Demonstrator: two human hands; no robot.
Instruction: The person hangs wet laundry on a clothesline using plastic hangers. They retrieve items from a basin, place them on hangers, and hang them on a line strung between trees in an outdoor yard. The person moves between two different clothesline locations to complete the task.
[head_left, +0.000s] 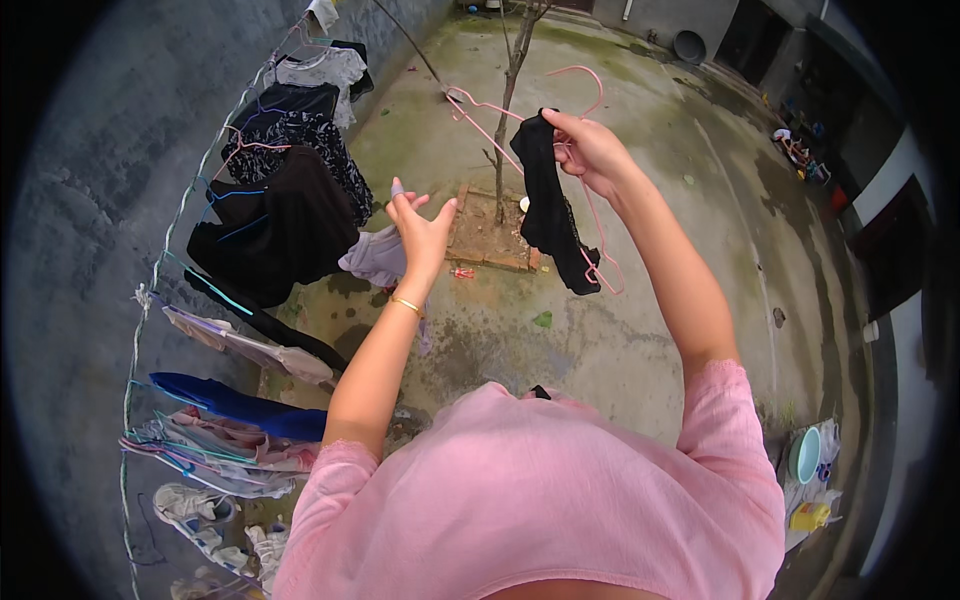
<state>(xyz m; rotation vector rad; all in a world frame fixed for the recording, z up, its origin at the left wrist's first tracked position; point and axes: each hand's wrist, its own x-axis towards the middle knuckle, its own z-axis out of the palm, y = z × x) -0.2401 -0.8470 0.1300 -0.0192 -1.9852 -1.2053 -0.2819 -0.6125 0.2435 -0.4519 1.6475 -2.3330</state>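
Note:
My right hand (589, 154) is closed on a black cloth garment (551, 210) with a lacy edge and on the pink clothes hanger (480, 124) it hangs over. The hanger is tilted, its hook pointing up beyond my fingers. My left hand (421, 225) is raised to the left of the hanger, thumb and fingers apart, with nothing in it; a grey band is around one finger and a gold-coloured bracelet around the wrist. Behind that wrist hangs a pale lilac garment (373, 256).
Along the left wall runs a rope clothesline (169, 217) with dark clothes, a blue garment (236, 405) and sneakers (195, 517). A thin tree (501, 165) stands ahead in a brick-edged bed. At the lower right are a light green basin (805, 455) and a yellow container (810, 516).

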